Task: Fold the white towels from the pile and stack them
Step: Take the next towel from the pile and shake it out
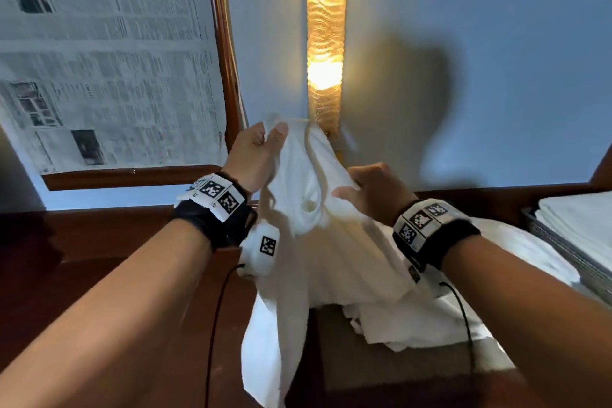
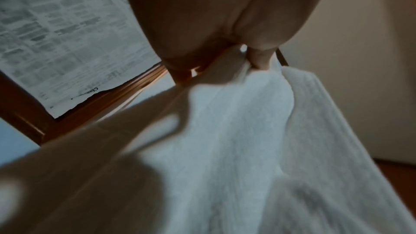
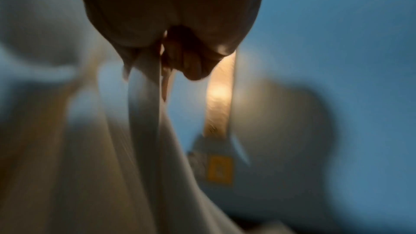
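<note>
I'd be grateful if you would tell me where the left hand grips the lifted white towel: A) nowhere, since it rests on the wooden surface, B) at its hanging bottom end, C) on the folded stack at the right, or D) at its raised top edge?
D: the left hand pinches the top edge of the white towel, held up before the wall lamp, while the right hand grips the cloth lower down.

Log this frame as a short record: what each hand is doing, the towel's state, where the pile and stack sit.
left hand: pinches the towel's raised top edge
right hand: grips the towel lower, to the right
towel: lifted, unfolded, hanging down
pile: crumpled white towels below the hands
stack: folded towels at far right
wall lamp: lit
</note>
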`<state>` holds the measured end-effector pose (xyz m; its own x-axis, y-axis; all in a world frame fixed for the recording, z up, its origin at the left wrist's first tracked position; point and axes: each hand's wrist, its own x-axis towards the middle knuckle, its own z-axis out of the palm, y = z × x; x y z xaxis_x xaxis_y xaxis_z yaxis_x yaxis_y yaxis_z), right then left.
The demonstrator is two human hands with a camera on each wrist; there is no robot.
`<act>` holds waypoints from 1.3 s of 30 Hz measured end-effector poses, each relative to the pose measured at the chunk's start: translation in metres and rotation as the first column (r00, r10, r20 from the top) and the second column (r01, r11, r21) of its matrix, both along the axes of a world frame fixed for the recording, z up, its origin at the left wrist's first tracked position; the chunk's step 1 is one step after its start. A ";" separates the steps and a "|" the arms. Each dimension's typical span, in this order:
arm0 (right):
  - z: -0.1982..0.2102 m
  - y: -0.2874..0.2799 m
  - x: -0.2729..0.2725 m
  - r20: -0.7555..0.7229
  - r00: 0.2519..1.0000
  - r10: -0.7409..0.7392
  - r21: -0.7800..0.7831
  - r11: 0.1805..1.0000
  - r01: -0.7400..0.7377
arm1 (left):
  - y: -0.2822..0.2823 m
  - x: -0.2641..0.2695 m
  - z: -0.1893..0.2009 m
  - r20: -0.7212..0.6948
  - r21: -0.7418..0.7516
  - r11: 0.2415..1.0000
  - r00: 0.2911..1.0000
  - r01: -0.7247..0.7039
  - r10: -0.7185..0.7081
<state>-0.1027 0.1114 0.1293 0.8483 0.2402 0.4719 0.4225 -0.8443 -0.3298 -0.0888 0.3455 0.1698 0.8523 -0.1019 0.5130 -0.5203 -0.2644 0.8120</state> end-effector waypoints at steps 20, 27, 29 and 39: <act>0.067 0.143 -0.115 0.196 0.981 0.008 0.282 0.957 -0.064 | 0.075 -0.114 -0.022 -0.082 -0.058 0.979 0.976 0.198 -0.202; 0.002 0.138 -0.156 0.049 0.992 -0.115 -0.017 0.993 0.116 | 0.095 -0.149 0.005 0.073 0.215 0.971 0.990 0.101 -0.119; -0.028 0.120 -0.157 -0.122 0.964 -0.236 -0.022 0.972 0.235 | 0.112 -0.158 0.014 0.107 0.195 0.981 0.994 -0.013 -0.008; -0.032 0.161 -0.180 -0.094 0.990 -0.106 0.554 0.821 0.140 | 0.183 -0.177 -0.017 -0.159 -0.077 0.996 0.986 0.042 -0.054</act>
